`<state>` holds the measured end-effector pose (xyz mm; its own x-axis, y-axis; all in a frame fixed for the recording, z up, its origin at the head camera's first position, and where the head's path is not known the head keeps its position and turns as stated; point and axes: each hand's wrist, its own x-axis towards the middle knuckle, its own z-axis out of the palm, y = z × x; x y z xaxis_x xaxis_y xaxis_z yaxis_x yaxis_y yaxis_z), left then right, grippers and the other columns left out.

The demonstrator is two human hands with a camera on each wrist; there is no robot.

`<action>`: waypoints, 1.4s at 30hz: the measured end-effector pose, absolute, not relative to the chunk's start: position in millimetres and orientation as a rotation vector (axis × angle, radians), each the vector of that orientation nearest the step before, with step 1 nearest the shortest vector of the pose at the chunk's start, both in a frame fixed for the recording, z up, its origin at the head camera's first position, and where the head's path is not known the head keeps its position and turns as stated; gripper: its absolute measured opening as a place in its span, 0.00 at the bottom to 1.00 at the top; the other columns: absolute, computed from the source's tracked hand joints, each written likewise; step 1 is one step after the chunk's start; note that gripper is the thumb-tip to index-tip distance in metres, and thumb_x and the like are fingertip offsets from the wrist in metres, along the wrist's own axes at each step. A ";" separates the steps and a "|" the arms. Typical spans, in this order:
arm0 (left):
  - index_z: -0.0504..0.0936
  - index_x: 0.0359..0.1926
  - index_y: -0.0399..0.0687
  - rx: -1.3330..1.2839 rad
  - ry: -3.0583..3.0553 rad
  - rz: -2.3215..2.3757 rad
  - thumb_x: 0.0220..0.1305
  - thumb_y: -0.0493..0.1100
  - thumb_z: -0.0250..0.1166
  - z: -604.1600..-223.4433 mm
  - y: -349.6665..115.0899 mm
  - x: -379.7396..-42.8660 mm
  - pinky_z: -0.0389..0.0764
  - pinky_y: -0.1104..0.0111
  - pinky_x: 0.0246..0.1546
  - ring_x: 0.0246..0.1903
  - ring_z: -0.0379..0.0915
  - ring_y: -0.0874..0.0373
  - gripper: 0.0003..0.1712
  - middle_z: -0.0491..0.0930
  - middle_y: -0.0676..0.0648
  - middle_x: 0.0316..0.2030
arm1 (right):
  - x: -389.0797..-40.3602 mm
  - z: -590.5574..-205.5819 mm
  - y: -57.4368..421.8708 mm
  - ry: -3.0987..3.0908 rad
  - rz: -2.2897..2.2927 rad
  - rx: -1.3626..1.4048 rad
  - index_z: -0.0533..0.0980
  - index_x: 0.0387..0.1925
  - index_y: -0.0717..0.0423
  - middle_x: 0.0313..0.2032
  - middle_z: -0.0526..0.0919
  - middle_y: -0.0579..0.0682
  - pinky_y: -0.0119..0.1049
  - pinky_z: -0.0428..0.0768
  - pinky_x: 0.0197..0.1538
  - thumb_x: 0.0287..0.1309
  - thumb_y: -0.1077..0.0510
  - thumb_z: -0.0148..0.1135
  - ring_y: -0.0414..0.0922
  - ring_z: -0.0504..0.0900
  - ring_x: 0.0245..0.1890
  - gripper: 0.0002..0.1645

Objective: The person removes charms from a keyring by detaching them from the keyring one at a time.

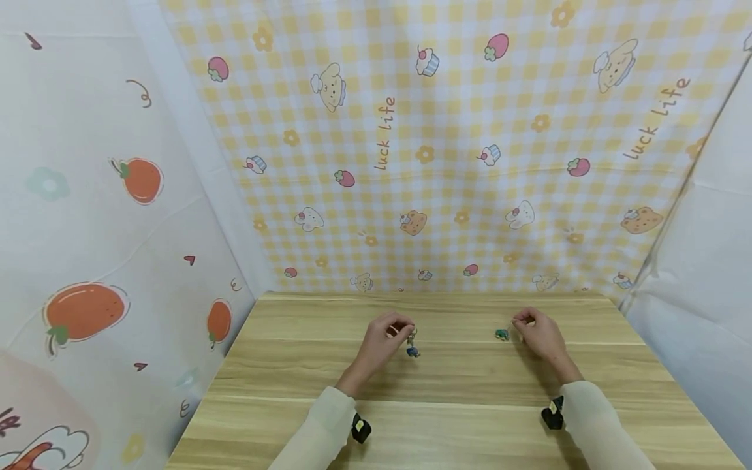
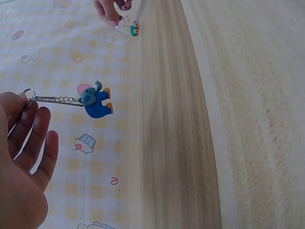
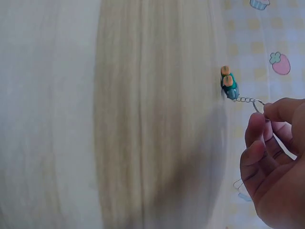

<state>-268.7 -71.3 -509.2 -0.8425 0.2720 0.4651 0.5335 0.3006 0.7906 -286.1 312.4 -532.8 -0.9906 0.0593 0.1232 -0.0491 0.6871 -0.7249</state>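
My left hand (image 1: 384,339) pinches the metal ring of a keychain between thumb and fingertips. From its short chain hangs a blue elephant figure (image 2: 96,101) with a pink ear and orange feet, seen close in the left wrist view. To the right, my right hand (image 1: 539,333) pinches the ring (image 3: 258,106) of a second keychain. That one's green elephant figure (image 3: 229,84) with orange feet is at the end of its chain, low over the table, to the left of the fingers in the head view.
Both hands are above a wooden table (image 1: 435,378). Behind it hangs a yellow checked cloth (image 1: 446,196) with cartoon prints, and white cloths (image 1: 176,215) flank the sides. Black wrist cameras (image 1: 361,428) sit at both cuffs.
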 end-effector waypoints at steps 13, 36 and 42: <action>0.88 0.48 0.38 -0.779 -2.361 -1.526 0.76 0.42 0.67 -511.3 -73.8 -268.8 0.87 0.69 0.40 0.38 0.81 0.64 0.11 0.88 0.46 0.40 | -286.3 -538.6 329.8 -2.846 1.138 -0.069 0.78 0.50 0.67 0.33 0.85 0.56 0.37 0.75 0.31 0.77 0.57 0.56 0.43 0.80 0.26 0.15; 0.89 0.47 0.45 -0.748 -2.405 -1.526 0.76 0.42 0.68 -510.2 -73.9 -268.4 0.86 0.71 0.41 0.39 0.81 0.66 0.07 0.89 0.49 0.41 | -293.5 -550.4 334.5 -2.869 1.103 -0.095 0.79 0.49 0.66 0.30 0.84 0.51 0.38 0.73 0.34 0.73 0.57 0.56 0.43 0.79 0.25 0.15; 0.89 0.48 0.41 -0.742 -2.412 -1.536 0.76 0.42 0.68 -509.3 -73.4 -268.6 0.85 0.72 0.41 0.38 0.81 0.65 0.10 0.89 0.48 0.41 | -290.9 -547.5 326.4 -2.828 1.139 -0.086 0.79 0.51 0.67 0.35 0.85 0.56 0.37 0.76 0.32 0.74 0.57 0.54 0.43 0.79 0.26 0.17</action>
